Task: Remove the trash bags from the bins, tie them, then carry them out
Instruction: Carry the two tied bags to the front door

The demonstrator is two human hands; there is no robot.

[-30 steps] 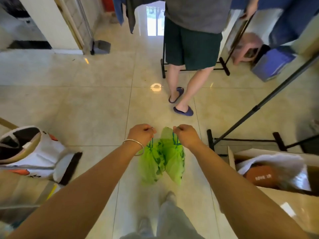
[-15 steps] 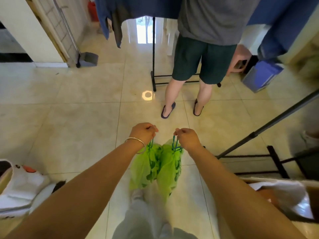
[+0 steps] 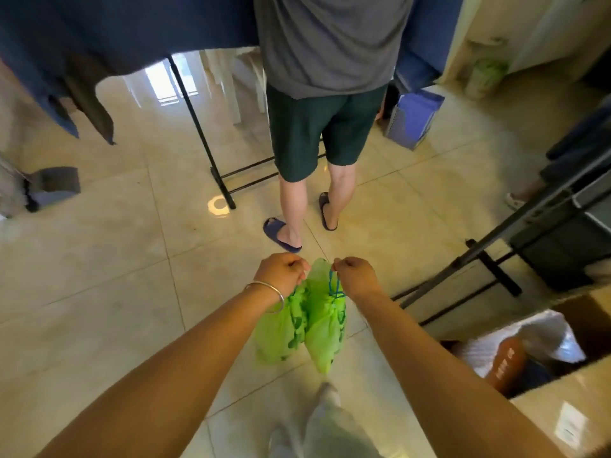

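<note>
Carrying is the step in hand, judging by how things are hanging. Left hand [image 3: 280, 273] is clenching round the gathered neck of the left bag [image 3: 276, 332]; right hand [image 3: 357, 275] is gripping the blue drawstring [image 3: 334, 285] of the right bag [image 3: 325, 332], loop running up into the fist. Both green bags are hanging straight below the fists, touching each other btwn the two hands, off the floor [image 3: 99, 292] as far as one can tell. Tops are looking cinched, so removing and tying seem done w/ these two; whether more bins are waiting can't be told from here.

Another person [image 3: 317, 127] in dark shorts and slippers is standing just beyond the hands, back turned, right on the line fwd. A black clothes rack [image 3: 211, 153] w/ dark fabric hanging over it is sitting beyond the left hand; a second rack's slanted pole and foot [image 3: 489, 259] are lying off to the right of the right hand. An open cardboard box [image 3: 535, 352] w/ white plastic inside is sitting low, near the right forearm.

Next move is probably asking for this: keeping both fists closed, swinging the bags clear of the rack feet, and passing round the person rather than bumping the legs. Thin plastic is likely snagging easily on the rack foot, so a wider path on the left looks safer.
</note>
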